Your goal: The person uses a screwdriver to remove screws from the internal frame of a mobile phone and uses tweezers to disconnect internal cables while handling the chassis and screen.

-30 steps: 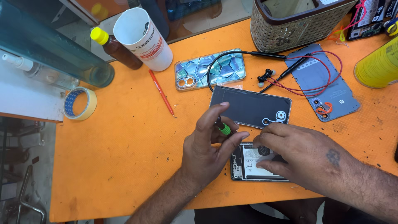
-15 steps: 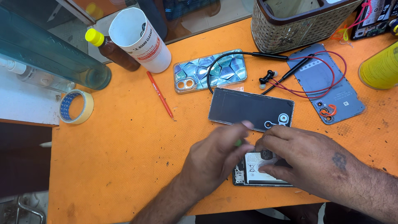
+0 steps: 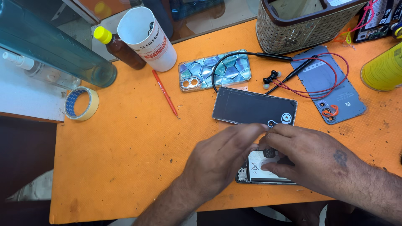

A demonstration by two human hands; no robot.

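An opened phone (image 3: 263, 172) with its white battery showing lies near the mat's front edge. My right hand (image 3: 312, 157) rests on it, with the fingers pressing on its upper part. My left hand (image 3: 222, 161) reaches in from the left, blurred, its fingers bunched over the phone's top left corner and touching my right fingers. The green-handled tool it held earlier is hidden under the fingers. A black back cover (image 3: 249, 106) lies just beyond both hands.
On the orange mat (image 3: 125, 146) are a red pen (image 3: 165, 94), a patterned phone case (image 3: 215, 69), a black and red earphone cable (image 3: 293, 71) over a blue back cover (image 3: 335, 92), a white cup (image 3: 148, 39), a brown bottle (image 3: 119, 48), a tape roll (image 3: 81, 103), a basket (image 3: 301, 25) and a yellow container (image 3: 385, 69).
My left hand has moved right and down over the opened phone. The green-handled tool, plain to see a second ago, is now covered. My right hand has stayed on the phone.
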